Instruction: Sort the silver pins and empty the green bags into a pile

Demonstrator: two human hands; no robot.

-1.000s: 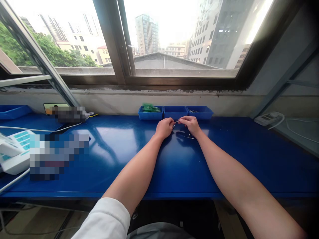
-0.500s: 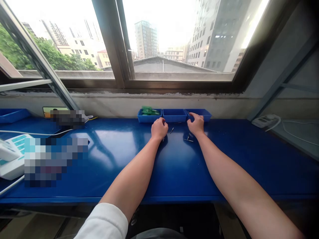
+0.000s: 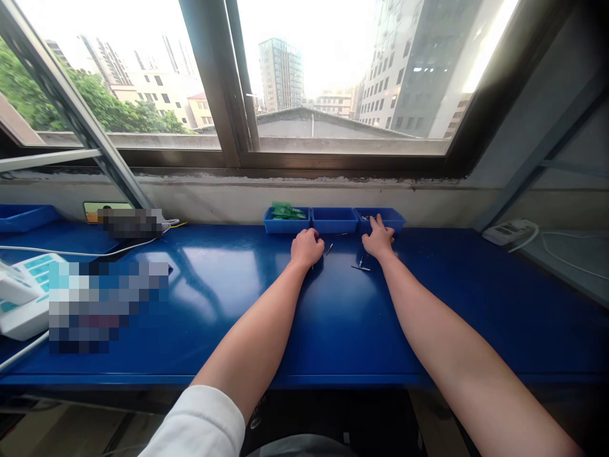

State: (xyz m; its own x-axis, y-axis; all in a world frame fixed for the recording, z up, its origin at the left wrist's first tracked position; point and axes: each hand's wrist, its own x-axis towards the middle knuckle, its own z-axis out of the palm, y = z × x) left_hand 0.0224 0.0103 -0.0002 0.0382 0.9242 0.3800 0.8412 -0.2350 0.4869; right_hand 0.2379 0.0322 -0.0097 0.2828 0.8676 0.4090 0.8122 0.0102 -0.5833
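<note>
My right hand (image 3: 379, 241) is at the front rim of the right blue bin (image 3: 394, 223), fingers spread and reaching over the edge; nothing shows in its grasp. A few thin metal pieces (image 3: 365, 218) lie inside that bin. My left hand (image 3: 307, 248) rests on the table before the gap between the left and middle bins, its fingers curled shut; whatever it may hold is hidden. Between the hands lies a small metal pin (image 3: 329, 249). Nearer to me, a longer metal pin (image 3: 361, 268) lies beside another small piece.
Green plastic packets (image 3: 285, 211) fill the left blue bin (image 3: 287, 226), beside the middle blue bin (image 3: 334, 225). A white power strip (image 3: 28, 298), cables and blurred items occupy the left of the blue table (image 3: 228, 343). A white adapter (image 3: 510, 231) sits at far right.
My right hand has opened from a pinch at the right bin's left edge and shifted slightly right, its fingers now spread. The left hand stays curled in nearly the same place.
</note>
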